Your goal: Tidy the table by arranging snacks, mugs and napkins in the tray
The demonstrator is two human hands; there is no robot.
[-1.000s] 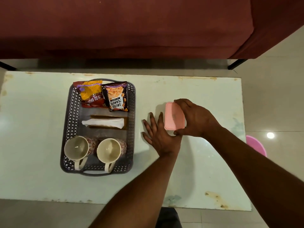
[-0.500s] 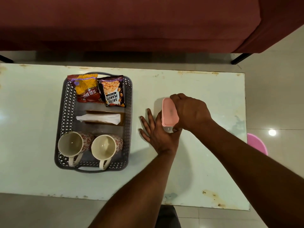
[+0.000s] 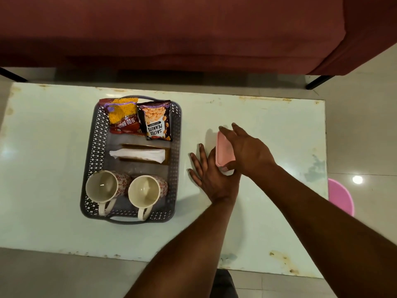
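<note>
A grey perforated tray (image 3: 97,147) sits on the pale table (image 3: 268,130). In it lie two snack packets (image 3: 123,117) (image 3: 156,120) at the far end, a white napkin (image 3: 137,154) in a brown holder in the middle, and two mugs (image 3: 105,187) (image 3: 147,191) at the near end. Right of the tray, my right hand (image 3: 247,152) grips a small pink lidded box (image 3: 223,152), tilted on its edge. My left hand (image 3: 211,173) lies flat on the table with fingers spread, touching the box's left side.
A dark red sofa (image 3: 171,29) runs along the table's far side, with black legs (image 3: 318,81) on the floor. A pink round object (image 3: 340,195) stands on the tiled floor past the table's right edge.
My right hand has tipped the pink box from lying flat to standing on its edge against my left hand. The left hand has stayed flat on the table.
</note>
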